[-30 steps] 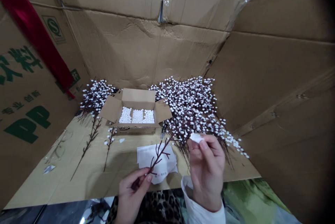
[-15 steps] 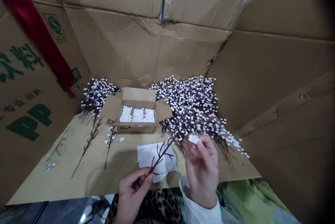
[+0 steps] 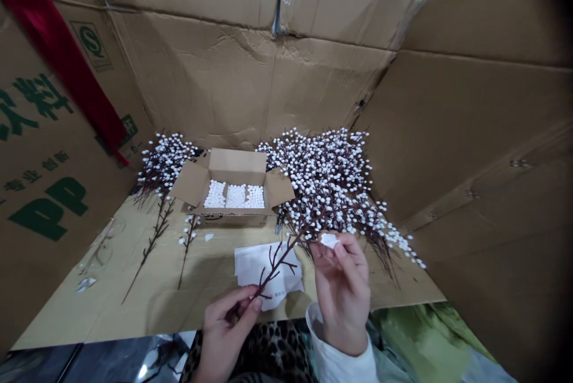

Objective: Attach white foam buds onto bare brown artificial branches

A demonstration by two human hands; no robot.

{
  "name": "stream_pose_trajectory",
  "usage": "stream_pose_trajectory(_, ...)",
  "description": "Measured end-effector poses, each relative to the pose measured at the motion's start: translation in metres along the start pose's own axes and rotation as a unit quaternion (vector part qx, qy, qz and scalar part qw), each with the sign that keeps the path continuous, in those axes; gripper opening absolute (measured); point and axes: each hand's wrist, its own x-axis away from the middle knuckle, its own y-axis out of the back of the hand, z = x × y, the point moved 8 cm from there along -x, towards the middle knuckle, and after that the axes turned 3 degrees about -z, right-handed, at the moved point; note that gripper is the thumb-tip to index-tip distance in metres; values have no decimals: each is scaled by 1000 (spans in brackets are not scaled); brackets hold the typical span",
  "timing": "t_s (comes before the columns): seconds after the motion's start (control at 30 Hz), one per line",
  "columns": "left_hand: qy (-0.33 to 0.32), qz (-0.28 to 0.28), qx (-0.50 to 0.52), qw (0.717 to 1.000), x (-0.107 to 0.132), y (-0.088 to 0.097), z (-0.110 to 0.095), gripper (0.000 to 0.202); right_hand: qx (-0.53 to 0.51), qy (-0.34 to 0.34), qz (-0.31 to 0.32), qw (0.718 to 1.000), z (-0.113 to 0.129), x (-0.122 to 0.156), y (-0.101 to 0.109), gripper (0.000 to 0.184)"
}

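My left hand (image 3: 231,320) pinches the lower end of a dark brown artificial twig (image 3: 274,271), which slants up to the right with bare side shoots. To its right, my right hand (image 3: 344,278) is raised with the fingertips closed on a small white scrap (image 3: 330,240), like torn paper or foam; its exact kind is unclear. Beneath the twig lies a sheet of white paper (image 3: 248,261) with faint print. Behind it stands an open cardboard box (image 3: 235,220) holding white beads (image 3: 236,196) in three sections.
White-berried branches (image 3: 329,174) are heaped at the back right, a smaller bunch (image 3: 165,159) at the back left. A bare twig (image 3: 152,243) and a partly berried one (image 3: 187,246) lie left on the cardboard surface (image 3: 120,326). Tall cardboard walls (image 3: 201,79) enclose it; a red ribbon (image 3: 67,61) hangs left.
My right hand has shifted very slightly left with the white scrap. My left hand and the twig look nearly still.
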Motion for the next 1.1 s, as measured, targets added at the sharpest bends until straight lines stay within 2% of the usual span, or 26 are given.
stream_pose_trajectory(0.17, 2, -1, -2, 1000, 1, 0, -2, 7, 0, -5, 21, 1000, -1, 1, -5, 13)
stream_pose_trajectory(0.5, 13, 3, 8, 1000, 1, -1, 1, 8, 11, -5, 17, 1000, -5, 1, -4, 14)
stream_pose_trajectory(0.9, 29, 5, 7, 1000, 3, 0, 6, 9, -21, -18, 34, 999, 5, 7, -3, 10)
stream_pose_trajectory(1.1, 31, 10, 8, 999, 3, 0, 8, 8, 19, -16, 43, 999, -6, 17, 3, 12)
